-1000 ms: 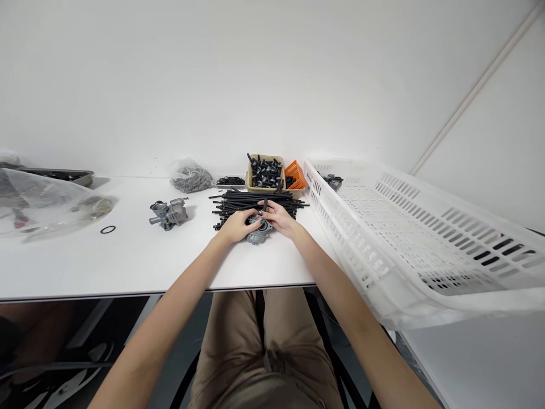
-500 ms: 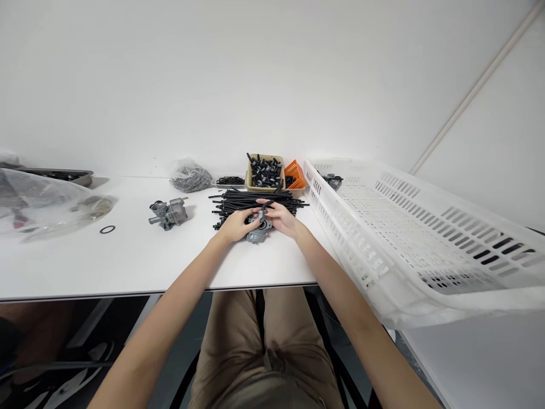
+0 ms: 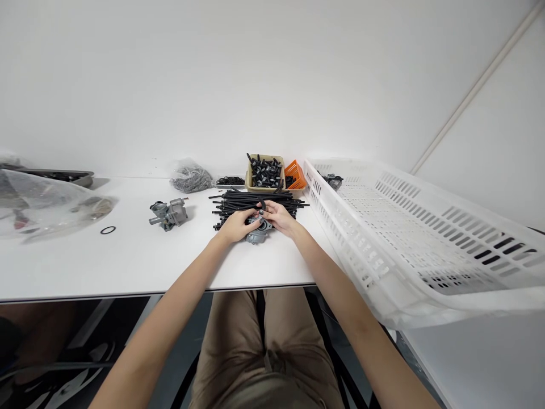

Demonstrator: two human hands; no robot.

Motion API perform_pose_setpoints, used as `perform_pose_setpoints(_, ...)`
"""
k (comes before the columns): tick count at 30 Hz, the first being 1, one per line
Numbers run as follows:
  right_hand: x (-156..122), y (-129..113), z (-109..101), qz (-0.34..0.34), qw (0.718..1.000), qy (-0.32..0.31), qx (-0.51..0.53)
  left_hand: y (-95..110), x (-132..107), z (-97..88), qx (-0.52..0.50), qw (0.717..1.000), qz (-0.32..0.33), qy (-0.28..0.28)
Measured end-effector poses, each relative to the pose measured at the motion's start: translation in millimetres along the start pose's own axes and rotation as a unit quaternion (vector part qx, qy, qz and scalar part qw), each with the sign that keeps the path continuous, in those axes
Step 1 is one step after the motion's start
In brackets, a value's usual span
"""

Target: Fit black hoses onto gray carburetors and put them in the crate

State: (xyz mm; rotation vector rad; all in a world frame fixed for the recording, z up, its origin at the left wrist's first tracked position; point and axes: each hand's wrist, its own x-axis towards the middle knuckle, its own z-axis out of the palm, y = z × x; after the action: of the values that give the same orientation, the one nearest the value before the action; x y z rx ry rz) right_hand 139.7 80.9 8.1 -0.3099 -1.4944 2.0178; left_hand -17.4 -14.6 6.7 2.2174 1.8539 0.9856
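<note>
A grey metal carburetor (image 3: 256, 235) sits at the table's middle, gripped from its left side by my left hand (image 3: 237, 226), whose thumb lies across it. My right hand (image 3: 281, 217) is at its upper right, fingers pinched on a short black rubber piece (image 3: 262, 205) at the top of the carburetor. Whether that piece is seated on the carburetor is hidden by my fingers. Just behind both hands lies a pile of black rubber hoses (image 3: 238, 199). Off to the left, a second carburetor (image 3: 168, 213) rests on the white table (image 3: 140, 261).
A large white slotted crate (image 3: 366, 250) stands at right, with a carburetor (image 3: 333, 181) inside. Behind the hoses are a cream bin (image 3: 248, 180) of black parts and an orange basket (image 3: 297, 171). Further left lie plastic bags (image 3: 46, 199) and a black ring (image 3: 108, 230).
My right fingers have shifted slightly, and the black rubber piece now stands more upright between them. My left hand stays on the carburetor.
</note>
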Motion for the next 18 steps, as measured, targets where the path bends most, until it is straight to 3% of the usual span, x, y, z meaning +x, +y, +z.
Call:
perform_pose_setpoints(6,1,1,-1,0.012,0.999,-0.032,0.019,1,0,-0.1,0.000,1.000,0.000,0.000)
perform_pose_setpoints(18,6,11,-5,-0.016,1.000,0.002,0.012,-4,0,1.0,0.004,1.000,-0.004,0.000)
